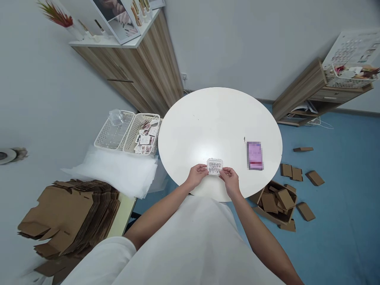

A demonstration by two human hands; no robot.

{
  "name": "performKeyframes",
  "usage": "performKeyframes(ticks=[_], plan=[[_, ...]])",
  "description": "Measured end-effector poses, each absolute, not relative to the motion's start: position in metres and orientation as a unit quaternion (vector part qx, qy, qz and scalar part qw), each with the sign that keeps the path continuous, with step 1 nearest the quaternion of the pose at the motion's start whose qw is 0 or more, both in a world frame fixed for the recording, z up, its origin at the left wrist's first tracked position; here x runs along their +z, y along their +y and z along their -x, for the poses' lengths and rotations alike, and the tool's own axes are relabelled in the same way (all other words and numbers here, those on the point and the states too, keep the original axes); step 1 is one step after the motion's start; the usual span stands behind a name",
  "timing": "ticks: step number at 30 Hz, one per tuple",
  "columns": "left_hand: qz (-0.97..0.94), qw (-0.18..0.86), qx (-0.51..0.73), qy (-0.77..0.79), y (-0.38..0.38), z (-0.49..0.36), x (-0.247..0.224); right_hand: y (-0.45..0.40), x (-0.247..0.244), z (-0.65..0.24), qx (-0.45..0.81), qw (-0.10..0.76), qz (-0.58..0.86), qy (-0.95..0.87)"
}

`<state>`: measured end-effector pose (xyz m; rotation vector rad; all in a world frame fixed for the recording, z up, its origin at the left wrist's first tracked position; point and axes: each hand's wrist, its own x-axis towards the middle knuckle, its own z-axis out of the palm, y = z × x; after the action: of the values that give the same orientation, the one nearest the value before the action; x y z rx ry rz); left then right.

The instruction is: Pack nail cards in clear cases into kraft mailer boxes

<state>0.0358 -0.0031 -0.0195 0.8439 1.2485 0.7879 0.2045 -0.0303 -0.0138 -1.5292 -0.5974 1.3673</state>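
Between my two hands is a small clear plastic case with rows of small shiny pieces inside, perhaps press-on nails; they are too small to be sure. My left hand grips its left edge between thumb and fingers. On the opposite edge, my right hand pinches the case the same way. It is held over the near part of the white round table. Whether its underside touches the tabletop, I cannot tell. The lid looks closed.
A blurred purple phone-like item lies on the table's right. Left are a basket of printed cards, a basket of clear plastic, white foam sheets and stacked flat cardboard. An open carton with small boxes stands on the floor, right.
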Motion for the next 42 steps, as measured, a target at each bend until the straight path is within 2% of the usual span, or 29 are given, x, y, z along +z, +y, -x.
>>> performKeyframes(ticks=[11, 19, 32, 42], plan=[[-0.411, 0.563, 0.363, 0.618, -0.012, -0.024, -0.027, -0.019, -0.019, -0.179, 0.557, 0.418, 0.646, -0.312], [-0.429, 0.497, 0.369, 0.658, 0.000, 0.023, -0.025, 0.000, -0.017, -0.124, 0.572, 0.380, 0.641, -0.343], [-0.385, 0.497, 0.373, 0.682, 0.058, 0.142, -0.040, 0.075, -0.037, 0.002, 0.570, 0.323, 0.639, -0.403], [-0.411, 0.508, 0.334, 0.679, 0.092, 0.169, -0.060, 0.106, -0.055, 0.038, 0.543, 0.303, 0.676, -0.396]])
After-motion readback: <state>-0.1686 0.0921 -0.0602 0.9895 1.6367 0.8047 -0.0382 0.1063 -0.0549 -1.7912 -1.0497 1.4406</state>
